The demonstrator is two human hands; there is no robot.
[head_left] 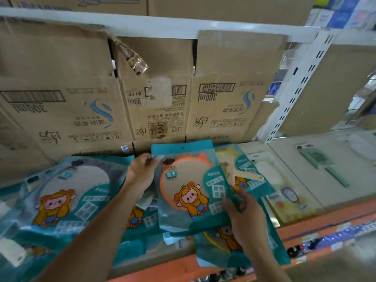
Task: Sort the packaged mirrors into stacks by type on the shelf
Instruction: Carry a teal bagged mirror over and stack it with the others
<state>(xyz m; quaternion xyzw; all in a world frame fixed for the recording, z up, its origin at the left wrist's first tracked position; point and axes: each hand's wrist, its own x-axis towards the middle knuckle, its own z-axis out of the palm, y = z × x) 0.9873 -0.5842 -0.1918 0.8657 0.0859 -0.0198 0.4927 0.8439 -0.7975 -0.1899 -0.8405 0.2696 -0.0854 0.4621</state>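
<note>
Brown boxes [223, 88] fill the back of the shelf [305, 226]. In the middle, the left grip [140, 176] holds the orange mirror pack [189, 186] by its far corner; the right grip [244, 212] pinches its near side. The shiny bag may slip and push the yellow pack [215, 249] off.

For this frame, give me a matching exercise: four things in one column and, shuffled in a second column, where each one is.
Things
1. orange-framed mirror pack
2. dark-framed mirror pack
3. cardboard boxes
4. green handled item

Places
A. standing at the back of the shelf, behind the packs
B. lying at the far left
C. held between the left hand and the right hand
D. lying in the next bay to the right

Pairs: 1-C, 2-B, 3-A, 4-D
</note>
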